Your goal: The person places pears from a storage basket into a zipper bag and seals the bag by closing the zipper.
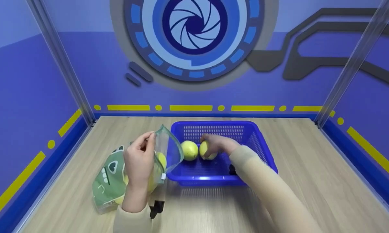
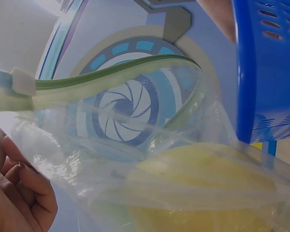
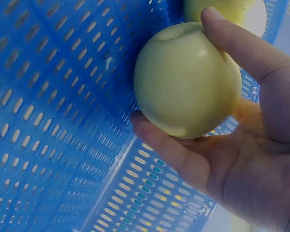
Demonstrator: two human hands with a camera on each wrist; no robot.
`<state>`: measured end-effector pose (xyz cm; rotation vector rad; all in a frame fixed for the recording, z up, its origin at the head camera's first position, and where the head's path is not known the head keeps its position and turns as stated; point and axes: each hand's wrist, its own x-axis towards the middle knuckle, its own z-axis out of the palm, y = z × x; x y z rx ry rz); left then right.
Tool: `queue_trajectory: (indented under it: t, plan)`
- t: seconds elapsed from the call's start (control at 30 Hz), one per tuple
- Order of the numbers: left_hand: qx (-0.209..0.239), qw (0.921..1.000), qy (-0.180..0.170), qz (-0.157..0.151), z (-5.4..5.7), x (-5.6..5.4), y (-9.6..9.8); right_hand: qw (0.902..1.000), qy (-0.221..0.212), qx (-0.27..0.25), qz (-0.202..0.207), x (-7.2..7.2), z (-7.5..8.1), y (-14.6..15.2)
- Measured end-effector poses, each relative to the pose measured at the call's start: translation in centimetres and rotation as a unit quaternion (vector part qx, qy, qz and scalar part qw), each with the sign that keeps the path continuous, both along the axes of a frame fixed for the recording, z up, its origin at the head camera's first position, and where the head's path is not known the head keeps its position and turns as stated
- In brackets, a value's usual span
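My left hand (image 1: 140, 161) pinches the upper edge of a clear zip bag (image 1: 107, 181) with a green cartoon face, and its mouth gapes toward the basket. Yellow-green fruit shows through the plastic; the left wrist view has one large fruit (image 2: 203, 188) close up, below the green zip strip (image 2: 111, 72) and its white slider. Inside the blue basket (image 1: 222, 182), my right hand (image 1: 218, 144) grips a yellow-green apple (image 3: 186, 82), thumb on one side and fingers round the other. A second apple (image 1: 189, 150) sits just left of it in the basket.
The basket has perforated walls and stands on a wood-grain table (image 1: 311, 181). A blue printed wall (image 1: 94, 64) closes off the back, with side panels and metal posts (image 1: 61, 61) at left and right. Small black pieces show at both wrists.
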<state>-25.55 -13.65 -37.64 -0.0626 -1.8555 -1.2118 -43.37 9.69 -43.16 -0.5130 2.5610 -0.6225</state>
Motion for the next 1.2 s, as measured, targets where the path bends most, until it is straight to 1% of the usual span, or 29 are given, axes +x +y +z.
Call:
queue_trajectory:
  t: [0.17,0.4,0.53,0.7,0.97,1.1,1.2]
  plan:
    - [-0.001,1.0000,-0.004,0.000,0.1,0.0,0.0,0.9999,0.003,-0.007,0.010,-0.1,0.1,0.2]
    - [-0.001,1.0000,0.008,0.000,0.0,-0.2,0.0,0.9996,0.015,-0.011,0.021,-0.3,0.5,0.6]
    - [-0.002,1.0000,0.009,-0.001,0.0,-0.2,-0.1,0.9996,0.006,-0.021,0.017,-0.4,0.8,0.7]
    - [-0.005,1.0000,0.007,0.000,-0.1,-0.2,-0.1,0.9995,0.008,-0.027,0.013,-0.3,1.1,0.8]
    - [-0.001,0.9999,0.016,-0.002,-0.1,-0.2,0.0,0.9986,0.004,-0.052,0.012,-0.4,1.8,1.1]
    - [-0.002,0.9999,0.017,-0.001,-0.1,-0.2,0.0,0.9979,0.012,-0.061,0.019,-0.4,2.1,1.1]
    - [-0.006,0.9998,0.016,0.002,-0.1,-0.1,-0.1,0.9971,0.028,-0.066,0.025,-0.4,2.3,1.1]
